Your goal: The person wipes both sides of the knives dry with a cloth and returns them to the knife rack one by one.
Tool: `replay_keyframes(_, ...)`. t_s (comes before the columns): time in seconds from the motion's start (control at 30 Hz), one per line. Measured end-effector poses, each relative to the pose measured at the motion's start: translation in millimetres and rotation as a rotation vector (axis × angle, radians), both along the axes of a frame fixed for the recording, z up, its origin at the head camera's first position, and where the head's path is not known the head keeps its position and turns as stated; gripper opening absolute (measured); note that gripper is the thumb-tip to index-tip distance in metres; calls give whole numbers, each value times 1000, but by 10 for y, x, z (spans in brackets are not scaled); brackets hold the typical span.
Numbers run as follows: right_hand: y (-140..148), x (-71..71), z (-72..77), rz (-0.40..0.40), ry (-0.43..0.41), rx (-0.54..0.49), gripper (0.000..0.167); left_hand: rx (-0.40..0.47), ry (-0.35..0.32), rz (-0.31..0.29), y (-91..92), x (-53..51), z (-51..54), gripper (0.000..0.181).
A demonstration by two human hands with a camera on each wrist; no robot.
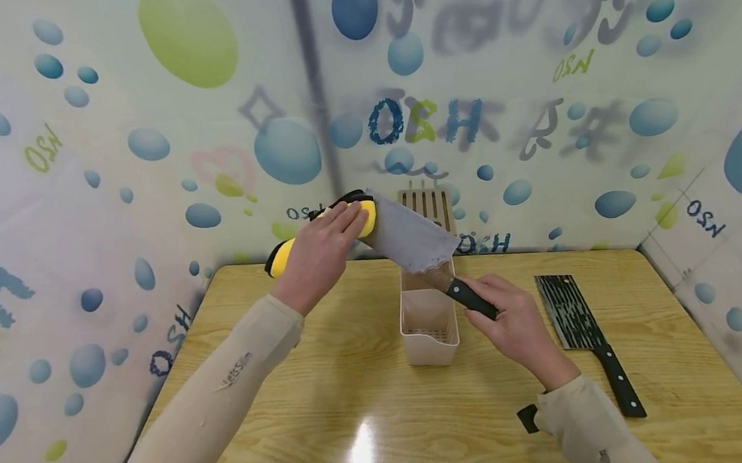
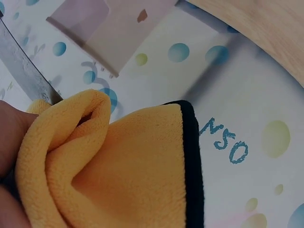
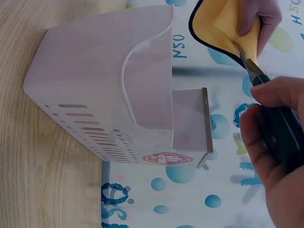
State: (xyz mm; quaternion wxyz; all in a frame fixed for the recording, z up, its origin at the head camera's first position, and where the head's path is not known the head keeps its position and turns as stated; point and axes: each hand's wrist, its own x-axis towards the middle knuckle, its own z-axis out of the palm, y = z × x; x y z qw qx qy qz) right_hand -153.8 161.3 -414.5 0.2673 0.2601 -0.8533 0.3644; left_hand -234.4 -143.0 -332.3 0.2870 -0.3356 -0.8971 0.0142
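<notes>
My left hand (image 1: pixel 322 252) holds a yellow cloth (image 1: pixel 364 218) with black edging, folded against the far end of a cleaver's broad grey blade (image 1: pixel 408 231). In the left wrist view the cloth (image 2: pixel 137 166) bulges in thick folds, and part of the metal blade (image 2: pixel 28 66) shows at upper left. The black riveted handle (image 1: pixel 471 298) is gripped by my right hand (image 1: pixel 516 322), which holds the cleaver tilted in the air above a pale plastic utensil holder (image 1: pixel 432 346). From the right wrist, the cloth (image 3: pixel 218 23) appears on both sides of the blade.
A second cleaver (image 1: pixel 580 322) with a dark streaked blade lies on the wooden table (image 1: pixel 306 389) at right, handle toward me. A slotted brown panel (image 1: pixel 426 207) stands behind the holder. Patterned walls (image 1: pixel 188 168) close in the table's back and sides.
</notes>
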Motion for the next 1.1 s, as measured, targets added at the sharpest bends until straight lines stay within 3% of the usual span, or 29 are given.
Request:
replay_keyframes(0.4,23,-1,-4,-10,2,-11,46,-31,25,-18,-25,52,-66,42)
replay_keyframes(0.83,4,19,15,-12,-26,-4,49,-88,53,-35,64,119,-61,44)
replay_keyframes(1.1,-12,26,28,3,-33,5,46,-100,82,-36,98,102,-48,44)
